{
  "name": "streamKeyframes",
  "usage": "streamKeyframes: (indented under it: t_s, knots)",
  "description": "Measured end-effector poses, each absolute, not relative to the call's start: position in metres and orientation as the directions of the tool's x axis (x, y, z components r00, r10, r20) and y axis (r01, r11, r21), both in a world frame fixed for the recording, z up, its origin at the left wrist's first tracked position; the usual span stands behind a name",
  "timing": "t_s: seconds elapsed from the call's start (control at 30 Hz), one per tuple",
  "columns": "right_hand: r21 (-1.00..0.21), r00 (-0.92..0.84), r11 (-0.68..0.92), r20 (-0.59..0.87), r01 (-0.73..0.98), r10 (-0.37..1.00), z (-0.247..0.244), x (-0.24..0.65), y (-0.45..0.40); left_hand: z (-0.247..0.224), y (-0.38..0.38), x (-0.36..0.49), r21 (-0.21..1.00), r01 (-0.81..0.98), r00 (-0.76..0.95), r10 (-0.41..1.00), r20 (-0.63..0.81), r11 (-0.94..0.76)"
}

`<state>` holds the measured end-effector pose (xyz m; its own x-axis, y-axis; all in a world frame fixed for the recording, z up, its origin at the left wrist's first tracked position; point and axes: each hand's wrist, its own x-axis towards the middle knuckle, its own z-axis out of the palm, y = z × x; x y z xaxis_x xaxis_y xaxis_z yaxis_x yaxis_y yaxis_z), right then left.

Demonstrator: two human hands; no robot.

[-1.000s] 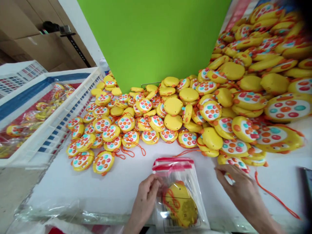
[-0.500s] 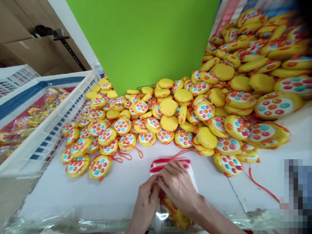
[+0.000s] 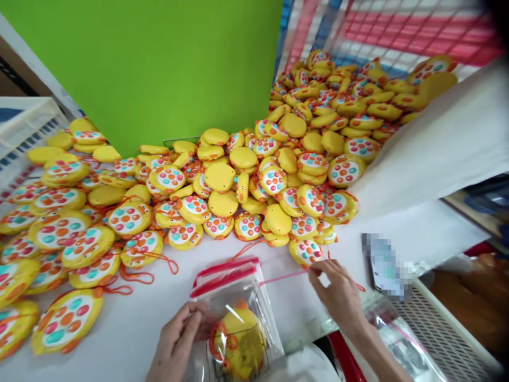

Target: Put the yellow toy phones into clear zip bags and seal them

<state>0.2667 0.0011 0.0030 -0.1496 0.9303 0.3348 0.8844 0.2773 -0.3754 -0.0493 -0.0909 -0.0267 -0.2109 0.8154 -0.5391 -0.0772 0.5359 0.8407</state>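
Note:
A clear plastic bag (image 3: 238, 297) with a red strip at its mouth lies on the white table (image 3: 131, 323) near the front edge, with a yellow round toy (image 3: 238, 342) inside it. My left hand (image 3: 177, 339) grips the bag's left side beside the toy. My right hand (image 3: 338, 292) is out to the right and pinches the end of a thin red strip (image 3: 284, 277) that stretches from the bag's mouth. Just beyond my right fingers lies a yellow toy with coloured dots (image 3: 305, 250).
A big heap of yellow dotted toys with orange cords (image 3: 222, 180) covers the back and left of the table, before a green board (image 3: 159, 69). A white crate (image 3: 24, 132) stands far left, a perforated white basket (image 3: 449, 334) low right.
The view swung right. My right hand left the bag's mouth and moved right, drawing a thin red strip out from it. My left hand stays on the bag.

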Motion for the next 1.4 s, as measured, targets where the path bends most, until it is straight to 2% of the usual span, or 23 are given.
streamKeyframes:
  t_s: [0.07,0.13,0.27,0.33,0.43,0.53,0.7,0.83,0.93,1.03,1.13,1.2,1.27,1.4]
  knots:
    - [-0.354,-0.042,0.17,0.344,0.92,0.938,0.001,0.294,-0.006,-0.023,-0.09,-0.047,0.828,-0.142,-0.169,0.811,-0.56,0.543]
    - [-0.348,0.008,0.109,0.318,0.931,0.948,0.0,0.306,-0.016,-0.019,-0.088,-0.045,0.828,-0.195,-0.197,0.806,-0.559,0.526]
    - [-0.329,-0.111,0.176,0.207,0.928,0.972,-0.006,0.315,-0.034,-0.016,-0.086,-0.044,0.812,-0.206,-0.215,0.784,-0.582,0.546]
    - [-0.237,-0.064,0.125,0.248,0.964,0.967,-0.013,0.333,-0.038,-0.016,-0.085,-0.046,0.803,-0.196,-0.21,0.776,-0.595,0.563]
    - [-0.072,0.093,-0.074,0.31,0.995,0.946,-0.027,0.375,-0.04,-0.018,-0.086,-0.046,0.795,-0.208,-0.223,0.764,-0.605,0.57]
    - [0.005,0.17,-0.179,0.29,0.984,0.942,-0.04,0.404,-0.044,-0.021,-0.086,-0.045,0.792,-0.22,-0.242,0.755,-0.61,0.57]
    - [0.057,0.259,-0.282,0.257,0.958,0.931,-0.057,0.408,-0.051,-0.023,-0.086,-0.045,0.787,-0.215,-0.245,0.749,-0.616,0.578]
    - [0.066,0.275,-0.297,0.229,0.953,0.934,-0.052,0.408,-0.049,-0.021,-0.084,-0.045,0.789,-0.229,-0.26,0.745,-0.614,0.57]
    - [-0.019,0.236,-0.24,0.279,0.971,0.931,-0.033,0.399,-0.046,-0.017,-0.086,-0.042,0.797,-0.225,-0.229,0.765,-0.602,0.56]
    - [-0.251,0.172,-0.101,0.278,0.963,0.945,-0.012,0.369,-0.041,-0.01,-0.088,-0.038,0.833,-0.182,-0.186,0.814,-0.551,0.522]
    - [-0.582,0.1,-0.071,0.017,0.81,0.995,-0.002,0.318,-0.037,-0.006,-0.088,-0.034,0.862,-0.161,-0.165,0.848,-0.504,0.481]
    - [-0.737,-0.029,-0.088,-0.145,0.67,0.989,0.0,0.279,-0.033,-0.004,-0.087,-0.033,0.876,-0.159,-0.175,0.86,-0.48,0.456]
    - [-0.816,-0.173,-0.083,-0.219,0.572,0.96,0.0,0.242,-0.028,-0.004,-0.087,-0.032,0.883,-0.163,-0.18,0.867,-0.465,0.44]
    - [-0.85,-0.372,-0.038,-0.27,0.525,0.888,0.0,0.195,-0.01,-0.006,-0.088,-0.032,0.891,-0.17,-0.163,0.88,-0.447,0.421]
